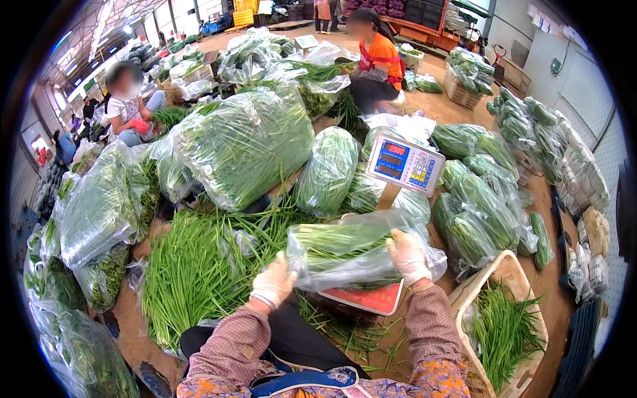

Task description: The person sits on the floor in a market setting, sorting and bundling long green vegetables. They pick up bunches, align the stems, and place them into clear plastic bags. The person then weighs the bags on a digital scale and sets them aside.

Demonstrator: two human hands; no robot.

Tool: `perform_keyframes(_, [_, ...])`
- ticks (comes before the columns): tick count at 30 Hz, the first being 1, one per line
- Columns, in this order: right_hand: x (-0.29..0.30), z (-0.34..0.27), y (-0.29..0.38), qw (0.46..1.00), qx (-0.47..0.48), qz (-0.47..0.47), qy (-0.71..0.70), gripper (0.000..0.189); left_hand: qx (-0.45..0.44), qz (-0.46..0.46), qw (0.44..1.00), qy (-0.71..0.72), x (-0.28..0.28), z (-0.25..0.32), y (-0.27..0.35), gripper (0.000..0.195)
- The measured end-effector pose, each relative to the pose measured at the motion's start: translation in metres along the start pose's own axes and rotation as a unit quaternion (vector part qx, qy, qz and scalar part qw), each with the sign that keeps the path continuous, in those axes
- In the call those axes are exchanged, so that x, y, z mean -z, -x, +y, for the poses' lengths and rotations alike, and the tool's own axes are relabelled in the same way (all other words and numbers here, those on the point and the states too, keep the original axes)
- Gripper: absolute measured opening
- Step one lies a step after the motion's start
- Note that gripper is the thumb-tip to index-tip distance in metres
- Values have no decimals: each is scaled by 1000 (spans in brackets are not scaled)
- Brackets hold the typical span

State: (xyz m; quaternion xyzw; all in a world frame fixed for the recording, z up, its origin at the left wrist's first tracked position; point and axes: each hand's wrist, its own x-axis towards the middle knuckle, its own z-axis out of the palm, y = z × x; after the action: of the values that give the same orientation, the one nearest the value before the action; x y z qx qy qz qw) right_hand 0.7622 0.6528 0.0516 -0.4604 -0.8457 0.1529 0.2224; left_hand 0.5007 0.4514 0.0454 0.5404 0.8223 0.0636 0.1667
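Observation:
A clear plastic bag of long green leafy stalks (343, 246), perhaps garlic chives, lies crosswise over the red platform (373, 300) of a digital scale. My left hand (273, 282), in a pale glove, pinches the bag's left end. At the other end my right hand (409, 256), gloved too, grips the plastic from above. Behind the bag the scale's display (405, 164) stands lit on a post. A loose heap of the same greens (194, 273) spreads to the left of my left hand. The bag hides much of the platform.
A cream plastic crate (540, 323) holding loose greens stands at my right. Filled bags (477, 209) are piled beyond it. Large bags (249, 144) bulk up ahead and left. Two people sit nearby, one in orange (380, 64), one in white (127, 107). Loose stalks litter the floor.

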Motion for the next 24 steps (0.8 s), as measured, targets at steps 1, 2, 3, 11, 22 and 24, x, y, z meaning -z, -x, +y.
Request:
perform_keyframes(1, [-4,-16,4,998,55,19,-39,50,-98,97,990,-14,-17,2,2,54])
perform_keyframes(2, [-9,-32,6,993,66,5,-98,48,-120,53,991,10,-6,28,5,40])
perform_keyframes(3, [-14,-50,6,983,83,-11,-162,45,-144,28,989,13,-31,26,-2,37])
perform_keyframes(11, [-2,38,-12,973,-40,188,127,44,154,-202,966,-42,-17,-10,-46,62])
perform_keyframes(22, [44,-27,55,960,92,174,200,56,177,-9,938,299,-37,-44,-99,120])
perform_keyframes(24, [50,-16,46,952,42,171,252,63,160,-95,977,109,-32,-17,-102,87])
